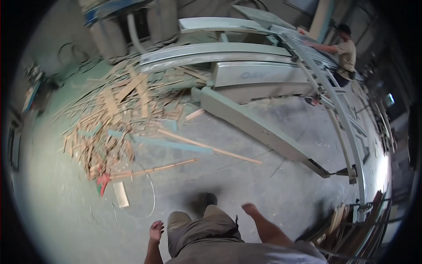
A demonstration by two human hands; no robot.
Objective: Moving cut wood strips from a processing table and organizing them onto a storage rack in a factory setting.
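My left hand (157, 230) hangs beside my left thigh, its fingers loosely curled and a little apart, with nothing seen in it. My right hand (250, 209) is held out low on the other side, over the bare floor. Its fingers are blurred and hard to make out, and no object shows in it. Neither hand touches anything. Nearest to the left hand is a thin pale loop of cord or wire (153, 200) on the floor, with a short pale board (121, 195) beyond it.
A scrap-wood pile (132, 105) spreads ahead to the left. A long grey beam (255, 125) slants across the floor below a large machine (259, 75). Along the right runs a metal frame (347, 114), where another person (345, 55) reaches over it. Long strips (351, 229) lean at lower right.
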